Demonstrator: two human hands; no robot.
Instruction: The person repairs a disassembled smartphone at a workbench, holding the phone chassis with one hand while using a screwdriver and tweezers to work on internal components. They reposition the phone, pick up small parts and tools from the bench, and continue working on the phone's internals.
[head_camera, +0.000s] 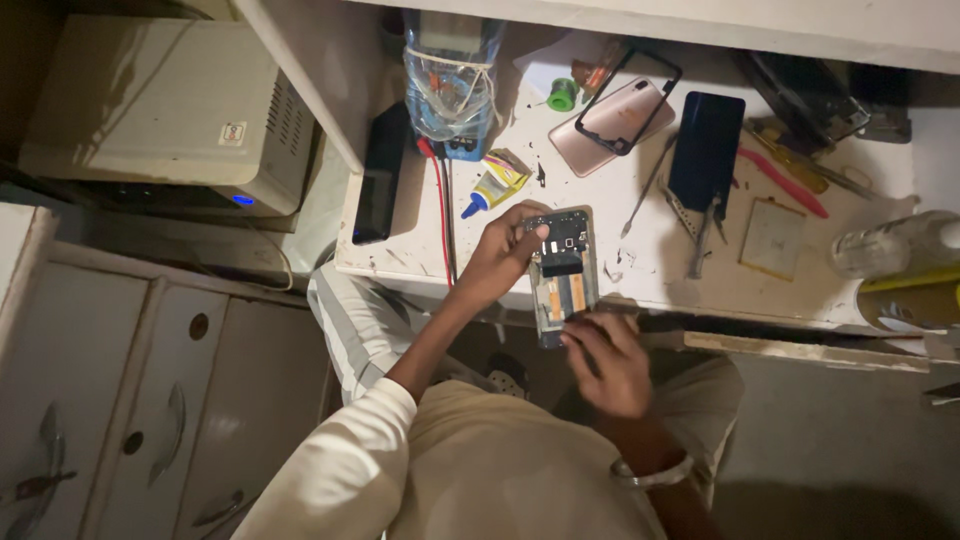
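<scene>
Your right hand (610, 365) pinches the near end of the opened phone (563, 275) while your left hand (500, 255) closes its grip on the far end, over the bench (400, 255) edge.

Your opened smartphone (563, 275) lies face down with its back cover off, long axis running from 12 to 6 o'clock, at the near edge of the white workbench. Its top end, at 12 o'clock, shows the dark circuit board with small camera parts; the middle shows a black strip and orange-tan flex cable inside a grey metal frame. The bottom end, at 6 o'clock, overhangs the bench edge and is partly hidden under your fingers.
</scene>
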